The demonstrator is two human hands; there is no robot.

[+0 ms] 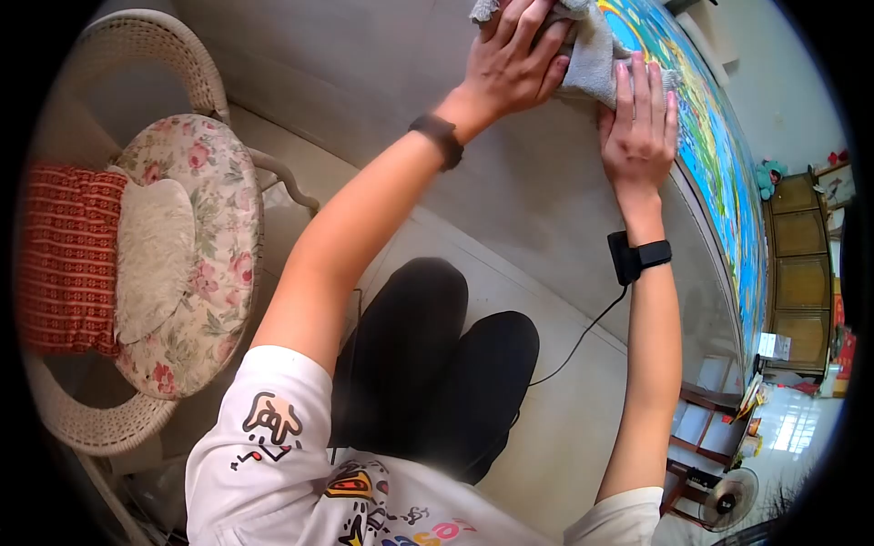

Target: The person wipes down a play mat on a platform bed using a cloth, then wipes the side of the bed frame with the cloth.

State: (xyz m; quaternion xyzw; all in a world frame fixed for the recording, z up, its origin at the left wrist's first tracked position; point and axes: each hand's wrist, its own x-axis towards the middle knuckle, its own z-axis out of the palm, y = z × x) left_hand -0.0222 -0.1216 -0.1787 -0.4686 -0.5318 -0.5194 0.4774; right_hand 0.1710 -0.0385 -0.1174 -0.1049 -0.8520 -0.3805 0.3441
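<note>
A grey cloth point(592, 68) lies bunched against the upper part of a grey wall surface, beside a colourful painted panel point(706, 118). My left hand point(519, 59) presses on the cloth, its fingers curled over the folds at the top of the view. To its right, my right hand point(639, 136) lies with its fingers stretched out over the cloth's lower right end, near the panel's edge. Both wrists wear black bands, and a thin cable runs down from the right one.
A wicker chair point(205, 64) with a floral cushion point(218, 264) and a red patterned pillow point(68, 264) stands at the left. Wooden cabinets point(799, 273) and a fan point(728, 499) are at the right. Tiled floor point(555, 400) shows around my knees.
</note>
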